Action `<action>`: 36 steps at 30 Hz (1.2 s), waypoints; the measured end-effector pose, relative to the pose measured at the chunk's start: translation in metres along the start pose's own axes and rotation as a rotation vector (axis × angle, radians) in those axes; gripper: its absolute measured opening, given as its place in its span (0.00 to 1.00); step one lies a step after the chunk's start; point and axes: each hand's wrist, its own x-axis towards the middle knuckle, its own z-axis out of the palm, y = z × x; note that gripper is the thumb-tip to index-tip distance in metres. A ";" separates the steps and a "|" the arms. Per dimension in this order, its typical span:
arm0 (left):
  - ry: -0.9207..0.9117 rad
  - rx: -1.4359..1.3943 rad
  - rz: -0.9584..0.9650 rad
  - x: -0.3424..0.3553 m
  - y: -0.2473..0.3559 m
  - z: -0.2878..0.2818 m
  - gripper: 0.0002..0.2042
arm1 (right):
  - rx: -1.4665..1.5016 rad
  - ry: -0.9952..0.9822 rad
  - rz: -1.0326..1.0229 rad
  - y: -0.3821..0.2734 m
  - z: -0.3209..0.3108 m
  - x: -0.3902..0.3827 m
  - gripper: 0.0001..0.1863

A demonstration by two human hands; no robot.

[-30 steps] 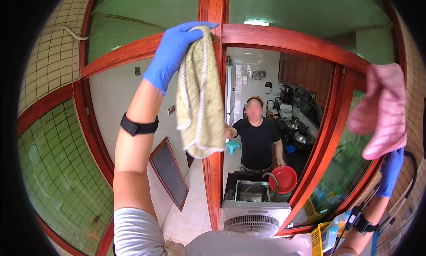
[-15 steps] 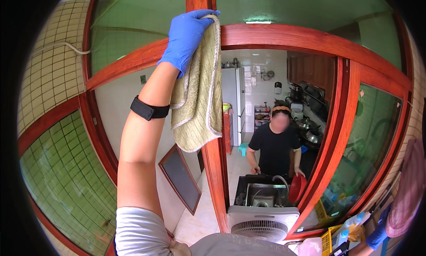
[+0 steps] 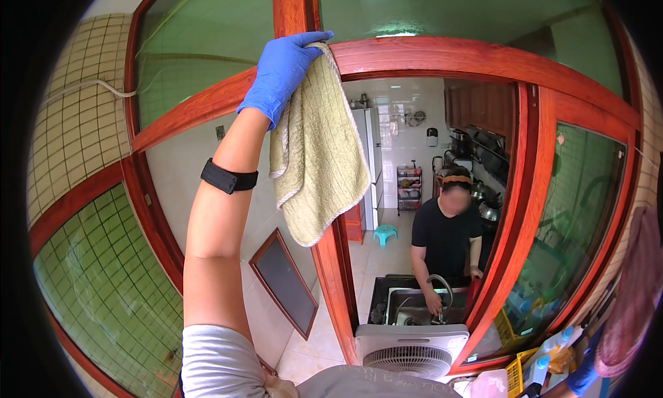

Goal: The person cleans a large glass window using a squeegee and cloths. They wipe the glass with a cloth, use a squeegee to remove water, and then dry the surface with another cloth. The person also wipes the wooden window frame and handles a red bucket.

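Note:
High up at the crossing of red wooden frame bars, my left hand in a blue glove is closed on a folded pale yellow-green cloth, which hangs down in front of the upright post. At the lower right edge, my right hand, also blue-gloved, holds a darker pink cloth; its fingers are hidden behind that cloth.
Through the opening, a co-worker in black leans over a steel sink. A fan stands below the opening. Yellow crate and bottles sit lower right; a framed dark board leans left; a turquoise stool stands behind.
The pink cloth and my right hand dropped from upper right to the lower edge. My left hand rose, then lowered slightly with its cloth. The co-worker bent toward the sink, moving the red basin down.

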 end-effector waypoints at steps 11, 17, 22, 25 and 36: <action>0.073 0.016 -0.076 -0.016 0.004 -0.003 0.24 | -0.001 -0.044 0.065 0.007 0.007 -0.019 0.24; 0.128 -0.087 -0.134 -0.052 0.027 -0.006 0.27 | 0.003 -0.056 0.089 0.009 0.010 -0.027 0.24; 0.070 -0.210 -0.171 -0.087 0.039 -0.011 0.23 | 0.004 -0.068 0.100 0.007 0.012 -0.034 0.24; 0.100 -0.319 0.001 -0.103 0.034 -0.002 0.20 | -0.007 -0.059 0.106 0.003 0.006 -0.040 0.24; -0.047 -0.484 -0.169 -0.207 0.082 -0.021 0.23 | 0.019 -0.105 0.191 -0.006 0.017 -0.079 0.23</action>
